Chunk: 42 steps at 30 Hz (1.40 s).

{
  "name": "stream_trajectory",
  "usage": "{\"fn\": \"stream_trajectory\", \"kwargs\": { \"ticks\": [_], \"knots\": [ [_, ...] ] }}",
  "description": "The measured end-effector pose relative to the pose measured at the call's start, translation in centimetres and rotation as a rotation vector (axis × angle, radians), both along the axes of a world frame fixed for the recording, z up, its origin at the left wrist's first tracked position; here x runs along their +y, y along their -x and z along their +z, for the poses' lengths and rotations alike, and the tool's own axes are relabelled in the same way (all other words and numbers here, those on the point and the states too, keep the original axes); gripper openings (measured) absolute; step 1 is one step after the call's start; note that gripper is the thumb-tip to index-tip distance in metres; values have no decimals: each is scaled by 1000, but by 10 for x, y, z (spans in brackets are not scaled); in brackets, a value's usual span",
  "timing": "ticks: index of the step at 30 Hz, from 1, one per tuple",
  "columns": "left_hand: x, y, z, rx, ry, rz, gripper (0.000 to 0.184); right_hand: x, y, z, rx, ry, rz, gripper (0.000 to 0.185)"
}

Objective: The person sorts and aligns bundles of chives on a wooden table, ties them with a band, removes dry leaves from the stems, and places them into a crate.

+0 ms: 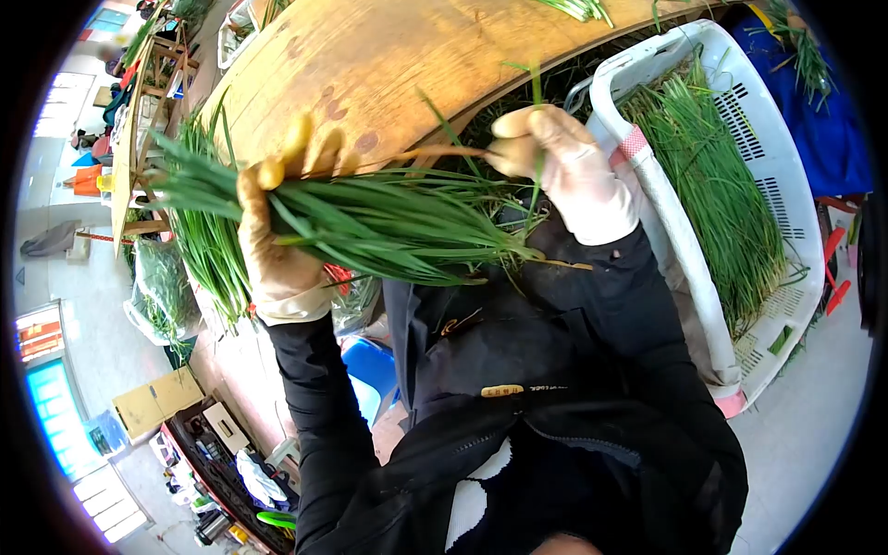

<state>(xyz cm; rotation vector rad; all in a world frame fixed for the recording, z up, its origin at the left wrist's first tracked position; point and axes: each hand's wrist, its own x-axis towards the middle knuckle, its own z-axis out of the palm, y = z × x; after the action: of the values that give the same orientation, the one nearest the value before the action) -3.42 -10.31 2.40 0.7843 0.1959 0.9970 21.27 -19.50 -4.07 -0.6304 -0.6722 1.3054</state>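
Observation:
My left hand (276, 236), in a pale stained glove, is wrapped around a bunch of garlic chives (398, 222) held across my lap. The leafy tips point left and the stem ends point right. To the right of the bunch, my gloved right hand (569, 166) is closed with its fingertips together. A thin brown withered blade (435, 151) runs from these fingers toward the left hand. One green blade stands up by the right fingertips. More long chives (208, 250) hang behind the left hand, beside the table edge.
A wooden table (370, 83) lies ahead, with a few cut stems at its far edge. A white plastic basket (606, 88) of chives stands at my right. A plastic bag of greens (162, 287), a blue stool (370, 370) and a cardboard box (157, 402) are on the left.

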Motion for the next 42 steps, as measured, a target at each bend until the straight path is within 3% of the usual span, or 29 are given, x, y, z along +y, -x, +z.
{"fn": "stream_trajectory", "kwargs": {
  "ticks": [1,3,4,6,8,9,10,12,14,16,18,19,22,24,26,28,32,34,36,37,38,39,40,42],
  "knots": [
    [5,17,-4,-16,3,52,21,-3,-14,-3,139,-70,183,25],
    [12,45,-8,0,-46,81,22,-16,-37,-14,28,-28,236,27],
    [13,56,-8,9,-105,114,23,-22,-40,-25,-220,84,108,28],
    [6,71,-1,-23,-4,172,23,-33,-47,-36,-1425,404,102,25],
    [5,78,0,40,-66,259,23,-40,-41,-39,-2083,521,137,33],
    [4,77,0,69,-147,289,23,-40,-38,-38,-2136,542,101,53],
    [3,74,2,68,-148,289,23,-33,-32,-34,-2137,542,99,53],
    [1,70,5,87,-127,312,24,-16,-18,-26,-1685,-224,-216,45],
    [-3,57,10,67,-111,297,24,-4,-5,-19,-942,-83,229,46],
    [-4,47,14,37,-81,216,24,14,13,-15,-974,-28,231,45],
    [-4,38,19,-39,-76,132,26,24,22,-20,-703,31,474,43],
    [-5,37,22,-28,-33,111,26,24,23,-9,-633,90,546,31],
    [-9,32,24,-62,-17,78,24,17,17,-30,-379,21,257,26],
    [-9,41,20,-33,-5,113,22,16,-9,-71,-774,210,231,30],
    [-7,37,16,-42,0,42,19,7,-15,-62,-1645,397,346,33],
    [-10,34,11,34,59,59,21,-2,-7,-42,-1991,542,275,28],
    [-8,28,14,-59,-22,-45,22,4,-15,-43,-2105,535,61,19],
    [-9,30,19,-87,-32,-61,21,7,-16,-47,-2174,536,240,17],
    [-7,45,23,-77,-196,31,23,8,-27,-75,-2220,871,498,20],
    [-8,61,26,-55,-66,122,23,3,-32,-74,-2176,813,494,26],
    [-12,51,33,-57,-145,164,25,-5,-29,-61,-2131,752,497,33],
    [-14,48,35,-26,-130,158,24,-12,-24,-46,-2042,655,316,48],
    [-16,45,35,9,-114,145,24,-17,-19,-35,-1906,372,57,52],
    [-17,32,34,7,-30,89,23,-2,-8,-17,-1362,-247,-166,29]
  ]
}}
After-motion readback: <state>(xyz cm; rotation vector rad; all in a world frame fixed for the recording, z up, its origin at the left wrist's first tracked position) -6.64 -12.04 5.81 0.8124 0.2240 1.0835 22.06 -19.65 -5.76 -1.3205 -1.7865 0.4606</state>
